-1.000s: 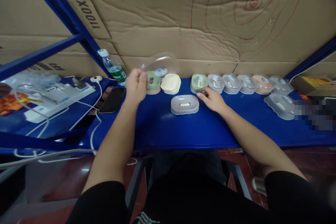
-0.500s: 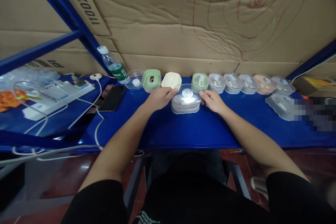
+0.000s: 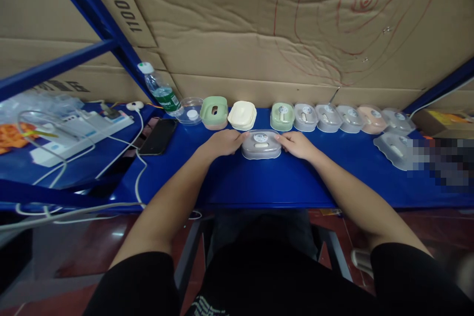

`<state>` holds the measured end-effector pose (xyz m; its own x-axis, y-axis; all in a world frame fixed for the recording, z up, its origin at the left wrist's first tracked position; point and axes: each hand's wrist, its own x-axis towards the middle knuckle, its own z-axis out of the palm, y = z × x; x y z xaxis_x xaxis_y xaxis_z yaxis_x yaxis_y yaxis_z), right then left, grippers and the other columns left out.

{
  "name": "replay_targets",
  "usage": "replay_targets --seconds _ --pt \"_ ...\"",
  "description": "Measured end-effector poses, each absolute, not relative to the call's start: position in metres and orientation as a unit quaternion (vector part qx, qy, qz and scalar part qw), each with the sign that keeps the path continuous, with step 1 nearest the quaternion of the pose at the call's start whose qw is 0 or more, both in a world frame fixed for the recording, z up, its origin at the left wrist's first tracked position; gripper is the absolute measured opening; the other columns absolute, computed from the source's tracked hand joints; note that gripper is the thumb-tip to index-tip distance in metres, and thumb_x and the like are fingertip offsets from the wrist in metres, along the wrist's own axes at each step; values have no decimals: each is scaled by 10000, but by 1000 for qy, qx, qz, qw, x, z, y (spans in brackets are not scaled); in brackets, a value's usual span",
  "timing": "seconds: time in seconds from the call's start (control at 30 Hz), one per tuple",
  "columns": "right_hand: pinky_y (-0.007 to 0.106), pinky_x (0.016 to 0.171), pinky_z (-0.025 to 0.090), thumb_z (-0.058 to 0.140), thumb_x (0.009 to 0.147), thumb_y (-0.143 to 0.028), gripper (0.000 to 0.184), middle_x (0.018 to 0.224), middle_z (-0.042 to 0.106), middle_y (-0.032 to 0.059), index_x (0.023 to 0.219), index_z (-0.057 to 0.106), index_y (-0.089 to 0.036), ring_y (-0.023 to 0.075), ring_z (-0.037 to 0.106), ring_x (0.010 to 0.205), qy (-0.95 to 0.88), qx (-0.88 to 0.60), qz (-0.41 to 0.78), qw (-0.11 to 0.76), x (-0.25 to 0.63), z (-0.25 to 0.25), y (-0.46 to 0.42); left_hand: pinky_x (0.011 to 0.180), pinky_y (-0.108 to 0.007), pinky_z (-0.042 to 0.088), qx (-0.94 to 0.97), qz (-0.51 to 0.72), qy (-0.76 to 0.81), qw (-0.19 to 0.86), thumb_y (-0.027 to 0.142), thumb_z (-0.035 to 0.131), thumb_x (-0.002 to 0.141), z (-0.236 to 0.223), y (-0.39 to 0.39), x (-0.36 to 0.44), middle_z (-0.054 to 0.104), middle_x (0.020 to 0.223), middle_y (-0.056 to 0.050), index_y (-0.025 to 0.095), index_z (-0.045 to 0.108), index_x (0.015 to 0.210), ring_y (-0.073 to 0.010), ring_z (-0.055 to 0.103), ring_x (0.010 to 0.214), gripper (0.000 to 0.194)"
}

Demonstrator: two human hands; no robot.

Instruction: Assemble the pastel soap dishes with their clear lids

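One grey oval plastic box (image 3: 261, 151): clear-lidded
Left hand (image 3: 224, 143): gripping nine-o'clock end
Right hand (image 3: 298, 144): gripping three-o'clock end

Illumination is moderate, diffuse and even across the cardboard panel (image 3: 229, 29). The glossy blue tabletop (image 3: 259, 182) shows a faint sheen. The area beneath it is dim, and the black shirt (image 3: 289, 276) loses detail. Wide-angle distortion stretches the outer edges (the blue post (image 3: 88, 2) leans outward). The lower right corner is blurred. 1 pixelated patch (image 3: 440, 163) obscures part of the right side.
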<state>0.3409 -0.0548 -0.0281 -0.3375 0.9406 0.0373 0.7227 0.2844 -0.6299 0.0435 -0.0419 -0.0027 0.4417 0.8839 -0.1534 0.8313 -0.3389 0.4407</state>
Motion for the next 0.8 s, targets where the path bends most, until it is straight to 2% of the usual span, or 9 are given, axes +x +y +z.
replay_targets --seconds 0.13,0.33,0.47,0.57,0.67,0.73,0.8 --pt "322 639 420 420 1014 -754 660 691 723 63 647 584 -229 198 644 662 -778 -543 251 190 341 -26 -56 755 -352 493 818 45 525 230 610 212 1089 -2 -42 44 730 689 -95 200 628 714 -218 684 677 694" --pt "325 664 426 415 1023 -743 654 719 739 61 658 589 -230 204 662 701 -780 -542 255 181 342 -24 -56 818 -369 501 819 40 525 227 640 204 1077 -1 -43 44 733 718 -96 194 676 765 -253 712 754 721" --pt "330 663 425 413 1035 -725 644 722 735 60 659 587 -231 203 659 704 -782 -541 254 179 341 -24 -57 790 -358 491 816 41 528 230 641 206 1075 -1 -43 44 731 717 -94 192 669 767 -242 701 734 715" --pt "350 667 438 421 1040 -709 630 721 720 64 667 596 -232 221 663 716 -786 -557 208 171 341 -23 -59 787 -355 478 816 35 530 229 627 206 1081 0 -43 45 726 716 -94 190 658 743 -234 687 728 714" --pt "401 742 501 532 1008 -667 498 842 758 89 862 704 -223 277 700 835 -786 -565 102 229 341 -20 -62 803 -363 471 816 31 530 228 643 187 1079 0 -43 47 725 728 -104 192 652 694 -239 688 748 753" --pt "460 896 537 588 996 -615 443 1040 791 117 1106 737 -212 312 713 1013 -809 -510 50 289 340 -15 -66 795 -367 474 810 36 531 248 679 191 1066 -2 -43 49 723 720 -98 192 678 725 -241 690 746 768" --pt "505 1076 495 599 1005 -583 476 1280 764 126 1305 701 -227 321 673 1219 -855 -420 35 303 338 -11 -71 767 -360 484 804 58 518 286 707 210 1052 -5 -43 51 718 701 -83 188 712 823 -235 690 721 758"
